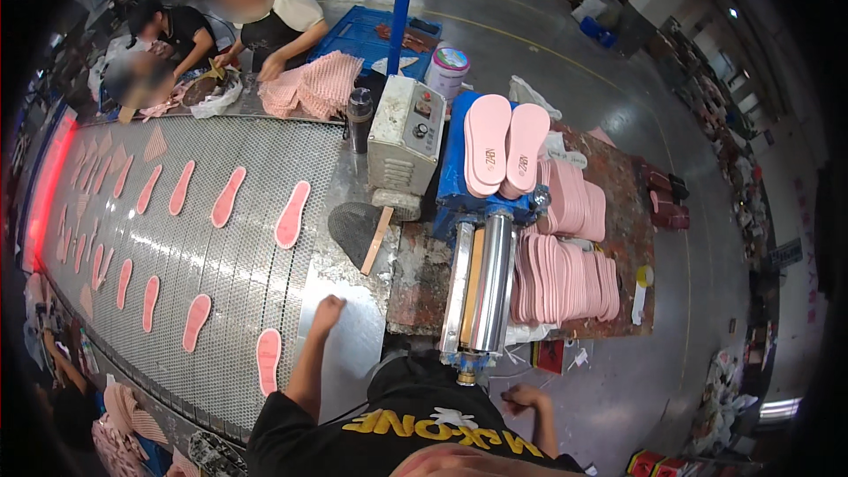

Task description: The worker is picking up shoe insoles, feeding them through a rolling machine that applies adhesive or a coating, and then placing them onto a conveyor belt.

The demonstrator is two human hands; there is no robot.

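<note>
My left hand (329, 314) is closed in a loose fist above a bare metal plate (349, 344) at the conveyor's near end, with nothing visible in it. My right hand (527, 397) hangs low beside my body, right of the roller machine (488, 291); its fingers are partly apart and nothing shows in them. Pink insoles (292, 215) lie spaced in two rows on the mesh conveyor belt (238, 269). Nearest to my left hand is a single pink insole (268, 360). Two piles of pink insoles (487, 143) sit on the machine's blue top.
Stacked pink insoles (565, 278) stand on the worn table (632, 230) at right, near a tape roll (644, 277). A grey control box (406, 137), a dark flask (359, 119) and a blue post (404, 9) rise beyond the belt. Co-workers (274, 22) handle pink pieces at far left.
</note>
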